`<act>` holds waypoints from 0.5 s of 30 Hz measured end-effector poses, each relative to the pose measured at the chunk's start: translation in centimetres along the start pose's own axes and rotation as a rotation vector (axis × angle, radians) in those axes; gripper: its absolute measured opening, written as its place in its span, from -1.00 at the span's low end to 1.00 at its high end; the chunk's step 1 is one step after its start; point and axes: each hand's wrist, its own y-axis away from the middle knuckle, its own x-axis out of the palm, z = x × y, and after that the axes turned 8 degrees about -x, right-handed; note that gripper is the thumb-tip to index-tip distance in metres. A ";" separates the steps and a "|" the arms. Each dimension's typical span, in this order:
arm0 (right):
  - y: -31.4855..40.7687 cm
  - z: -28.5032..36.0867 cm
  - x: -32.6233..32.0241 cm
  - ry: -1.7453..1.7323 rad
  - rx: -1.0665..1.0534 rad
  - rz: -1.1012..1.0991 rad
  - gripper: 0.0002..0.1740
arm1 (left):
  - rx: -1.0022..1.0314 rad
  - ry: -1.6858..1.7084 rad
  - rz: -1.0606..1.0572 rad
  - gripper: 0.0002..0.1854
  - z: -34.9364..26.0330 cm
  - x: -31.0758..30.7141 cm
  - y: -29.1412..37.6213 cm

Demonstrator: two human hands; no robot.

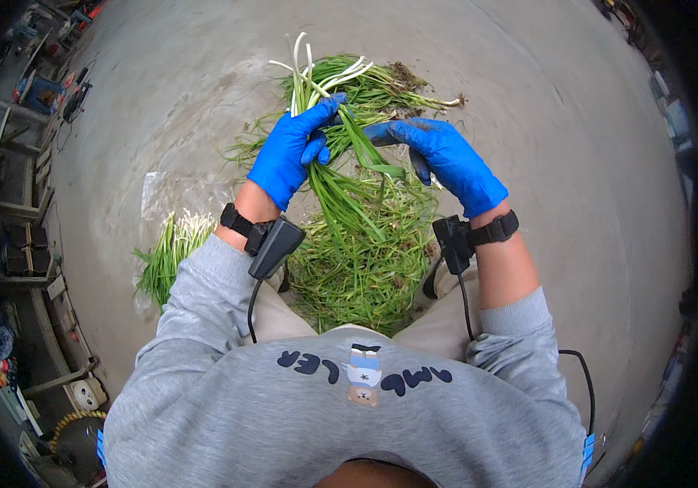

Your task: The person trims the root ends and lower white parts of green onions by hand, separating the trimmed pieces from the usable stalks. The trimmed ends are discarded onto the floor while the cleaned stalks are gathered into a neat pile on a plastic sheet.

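My left hand (293, 143), in a blue glove, is closed around a small bunch of allium greens (339, 189). Their white stems point away from me and their long flat leaves hang back towards me. My right hand (446, 152), gloved in blue with dirt-darkened fingers, is just right of the bunch. Its thumb and fingers are apart, and nothing shows between them. Beyond both hands lies a pile of greens (355, 82) with soil-covered roots (407, 78). Below them, between my legs, is a wide heap of loose leaves and trimmings (361, 268).
To the left, a neat bundle of white-stemmed greens (175, 253) lies by a clear plastic sheet (187, 189) on the concrete floor (574, 201). Wooden racks (16, 210) with mixed goods line the far left. Wrist-strapped black devices (277, 247) trail cables.
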 end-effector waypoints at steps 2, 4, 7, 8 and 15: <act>-0.1 -0.1 0.1 0.001 0.026 0.015 -0.61 | 0.003 0.002 -0.004 -0.67 0.1 0.1 -0.1; -0.2 -0.4 0.2 -0.008 0.074 0.043 -0.59 | 0.022 0.018 -0.007 -0.68 0.4 0.1 -0.2; -0.2 -0.8 0.2 0.027 0.123 0.105 -0.54 | 0.021 0.005 -0.043 -0.66 0.4 -0.3 -0.3; -0.1 -0.9 0.1 0.019 0.134 0.115 -0.53 | 0.032 0.004 -0.061 -0.65 0.2 -0.6 -0.4; 0.1 -1.4 0.0 -0.009 0.199 0.232 -0.54 | 0.182 0.008 -0.100 -0.60 -1.4 -3.3 -0.3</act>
